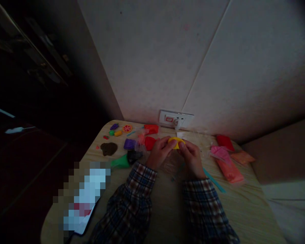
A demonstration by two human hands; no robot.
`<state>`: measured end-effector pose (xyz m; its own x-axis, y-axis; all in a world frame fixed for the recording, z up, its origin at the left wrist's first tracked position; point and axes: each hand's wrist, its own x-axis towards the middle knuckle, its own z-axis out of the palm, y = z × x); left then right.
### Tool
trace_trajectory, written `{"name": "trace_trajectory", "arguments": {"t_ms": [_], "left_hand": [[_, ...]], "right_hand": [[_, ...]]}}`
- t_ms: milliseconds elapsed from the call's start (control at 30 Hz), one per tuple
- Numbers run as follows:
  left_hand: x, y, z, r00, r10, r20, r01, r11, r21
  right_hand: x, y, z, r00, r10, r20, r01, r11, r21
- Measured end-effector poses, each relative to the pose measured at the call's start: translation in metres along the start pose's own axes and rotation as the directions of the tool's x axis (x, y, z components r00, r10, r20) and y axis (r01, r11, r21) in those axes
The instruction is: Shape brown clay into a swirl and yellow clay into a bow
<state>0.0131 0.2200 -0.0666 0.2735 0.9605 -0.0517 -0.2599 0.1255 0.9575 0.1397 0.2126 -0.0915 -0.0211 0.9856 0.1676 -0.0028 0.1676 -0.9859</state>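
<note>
The left hand (pixel 161 152) and right hand (pixel 194 157) pinched a yellow piece (pixel 177 142) between them; a purple packet (pixel 129 144) lay at its nine o'clock, a red packet (pixel 225 142) at three.

ok so both hands are up over a pale wood table (pixel 254 217), left hand (pixel 159 151) and right hand (pixel 192 156) pinching a flat yellow piece (pixel 176 142) between them; plaid sleeves on both arms; off to the left there's a brown blob (pixel 108 148), a round red-and-orange slice (pixel 127 128) and some tiny fruit shapes (pixel 114 126), plus a purple packet (pixel 129 144) and a green one (pixel 120 161); a pixelated bright screen (pixel 91 189) lies nearer the front; over on the right, a teal strip (pixel 215 181) just beside the right wrist, then a pile of red, pink and orange packets (pixel 230 170); wall socket (pixel 176 118) behind it all
</note>
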Motion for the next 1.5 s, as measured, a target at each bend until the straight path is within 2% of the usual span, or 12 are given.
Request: {"name": "trace_trajectory", "arguments": {"t_ms": [333, 533, 700, 833, 1100, 1500], "left_hand": [[0.001, 0.002, -0.001, 1.000, -0.011, -0.013, 0.011, 0.999, 0.044], [0.000, 0.002, 0.001, 0.999, -0.037, 0.010, 0.036, 0.994, 0.102], [-0.003, 0.005, 0.002, 0.999, -0.028, -0.036, 0.033, 0.989, 0.144], [-0.004, 0.006, 0.003, 0.999, -0.018, -0.044, 0.023, 0.994, 0.110], [-0.002, 0.005, 0.001, 0.997, -0.067, 0.037, 0.066, 0.997, 0.029], [-0.002, 0.004, -0.003, 0.999, -0.041, -0.023, 0.043, 0.995, 0.085]], "right_hand": [[-0.007, -0.003, -0.003, 1.000, 0.005, 0.000, -0.005, 0.999, -0.045], [-0.004, -0.010, -0.002, 1.000, 0.024, 0.012, -0.024, 0.999, -0.024], [-0.004, -0.011, -0.003, 0.998, 0.055, 0.000, -0.055, 0.998, 0.027], [-0.005, -0.009, -0.003, 0.999, 0.038, -0.005, -0.038, 0.999, 0.039], [-0.005, -0.011, -0.002, 0.998, 0.058, 0.006, -0.058, 0.998, 0.031], [-0.003, -0.014, -0.004, 0.998, 0.047, 0.032, -0.047, 0.999, -0.013]]}}
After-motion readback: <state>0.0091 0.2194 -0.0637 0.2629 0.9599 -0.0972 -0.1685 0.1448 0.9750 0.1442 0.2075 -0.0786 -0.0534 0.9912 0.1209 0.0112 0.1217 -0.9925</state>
